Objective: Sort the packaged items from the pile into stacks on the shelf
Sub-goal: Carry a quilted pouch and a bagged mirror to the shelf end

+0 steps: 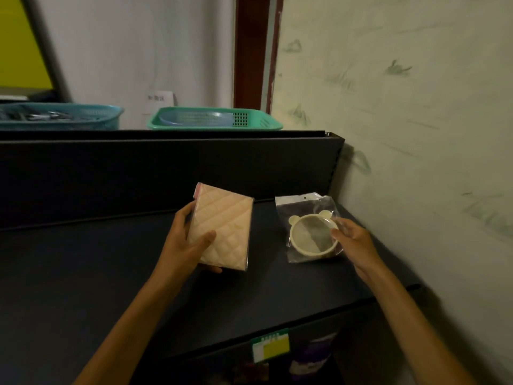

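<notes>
Packets are what we have in both hands, above the dark shelf [116, 273]. Our left hand [184, 243] grips the quilted pouch [224, 229], thumb laid across its face and fingers curled round its left edge, so the flat packet sits tilted and clear of the surface; we judge this leaves it ready to be set down as the start of one stack. Our right hand [351, 240] pinches the right edge of the mirror packet [309, 232], a round cream frame with small ears in a clear bag. The packet is low near the shelf's right end, close to the wall [402, 120]; whether it already rests on the shelf we cannot tell. The two packets are apart, which fits keeping unlike kinds in separate stacks. No stack is yet seen on this shelf, so the sorting looks to be at an early stage. Behind the back panel stand a green basket [213, 119] and a blue basket [61, 116].
</notes>
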Demonstrator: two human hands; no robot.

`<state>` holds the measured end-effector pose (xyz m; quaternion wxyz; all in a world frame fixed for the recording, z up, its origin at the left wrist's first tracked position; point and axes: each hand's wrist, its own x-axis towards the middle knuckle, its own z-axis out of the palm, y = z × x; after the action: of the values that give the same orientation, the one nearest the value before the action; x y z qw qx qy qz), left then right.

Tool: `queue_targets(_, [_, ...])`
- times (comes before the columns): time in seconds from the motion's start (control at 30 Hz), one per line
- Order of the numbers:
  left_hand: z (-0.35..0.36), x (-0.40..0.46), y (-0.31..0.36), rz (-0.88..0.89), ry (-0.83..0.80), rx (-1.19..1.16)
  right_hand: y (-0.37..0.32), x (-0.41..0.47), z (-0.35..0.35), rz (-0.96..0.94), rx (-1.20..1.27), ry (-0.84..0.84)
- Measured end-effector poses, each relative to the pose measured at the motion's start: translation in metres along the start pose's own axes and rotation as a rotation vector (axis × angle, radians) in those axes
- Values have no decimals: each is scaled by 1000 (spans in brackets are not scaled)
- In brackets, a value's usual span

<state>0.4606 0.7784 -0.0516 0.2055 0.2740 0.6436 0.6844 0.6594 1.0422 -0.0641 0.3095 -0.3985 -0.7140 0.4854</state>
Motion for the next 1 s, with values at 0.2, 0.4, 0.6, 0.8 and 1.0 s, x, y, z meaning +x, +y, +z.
queue_targets(0.2, [17, -16, -5, -72, 120, 29, 7, 21, -7, -155, -313, -109])
queue_targets(0.4, [24, -25, -4, -120, 177, 77, 10, 33, -9, -256, -623, -68])
queue_targets(0.6, [27, -21, -7, -170, 206, 107, -7, 22, 5, -556, -652, -156])
queue_targets(0.8, [27, -10, -16, -255, 262, 290, -10, 20, 16, -622, -697, -202])
queue_targets(1.0, [18, -11, -14, -232, 237, 772, -11, 20, 21, -618, -681, -265])
